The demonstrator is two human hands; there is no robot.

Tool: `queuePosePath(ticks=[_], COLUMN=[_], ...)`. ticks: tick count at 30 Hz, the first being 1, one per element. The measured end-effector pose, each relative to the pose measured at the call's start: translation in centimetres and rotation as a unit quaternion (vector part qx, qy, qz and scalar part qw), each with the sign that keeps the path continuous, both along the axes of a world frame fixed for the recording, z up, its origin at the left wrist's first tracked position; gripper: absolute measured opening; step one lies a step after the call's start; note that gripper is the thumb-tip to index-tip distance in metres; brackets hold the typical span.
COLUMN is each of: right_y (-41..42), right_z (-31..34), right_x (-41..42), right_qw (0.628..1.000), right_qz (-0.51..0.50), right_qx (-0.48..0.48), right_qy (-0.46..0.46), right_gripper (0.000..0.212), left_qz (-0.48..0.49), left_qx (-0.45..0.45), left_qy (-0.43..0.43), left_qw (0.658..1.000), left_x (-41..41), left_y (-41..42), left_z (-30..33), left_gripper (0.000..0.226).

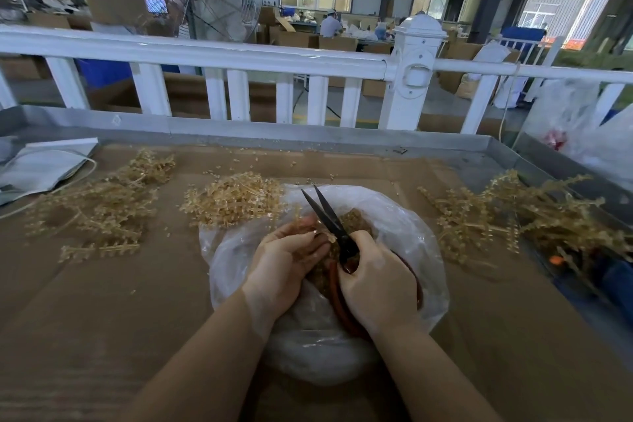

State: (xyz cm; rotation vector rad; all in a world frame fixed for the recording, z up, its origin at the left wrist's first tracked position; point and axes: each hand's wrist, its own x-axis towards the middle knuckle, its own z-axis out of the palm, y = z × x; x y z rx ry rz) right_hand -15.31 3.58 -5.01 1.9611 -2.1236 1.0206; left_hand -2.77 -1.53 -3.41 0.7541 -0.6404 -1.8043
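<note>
My right hand (375,284) grips the handles of black scissors (327,216), whose blades stand apart and point up and away. My left hand (286,262) holds a tan plastic sprue strip (298,220) right beside the blades. Both hands are over a bowl lined with a clear plastic bag (404,226) that contains small tan cut pieces (356,221). A red-brown rim (337,298) shows between my hands.
Piles of tan plastic sprues lie on the cardboard-covered table (102,301): left (99,209), centre (233,199) and right (520,212). A grey bag (41,164) lies far left. A white railing (219,55), a fan and workers are beyond the table's metal edge.
</note>
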Motion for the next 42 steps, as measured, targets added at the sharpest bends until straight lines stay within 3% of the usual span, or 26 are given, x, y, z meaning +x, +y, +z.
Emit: queuePosePath(ticks=[9, 42], right_y=[-0.05, 0.0], right_z=[-0.19, -0.38], right_x=[0.19, 0.25], right_qw=[1.0, 0.999], right_qz=[-0.015, -0.025], right_qx=[-0.014, -0.017], right_qy=[0.01, 0.02], right_gripper=[0.023, 0.023], left_qz=[0.011, 0.05], left_qx=[0.002, 0.024], left_qy=[-0.019, -0.019], left_qw=[1.0, 0.998], left_x=[-0.13, -0.22], left_y=[0.09, 0.38], left_z=[0.18, 0.5], left_gripper=[0.034, 0.028])
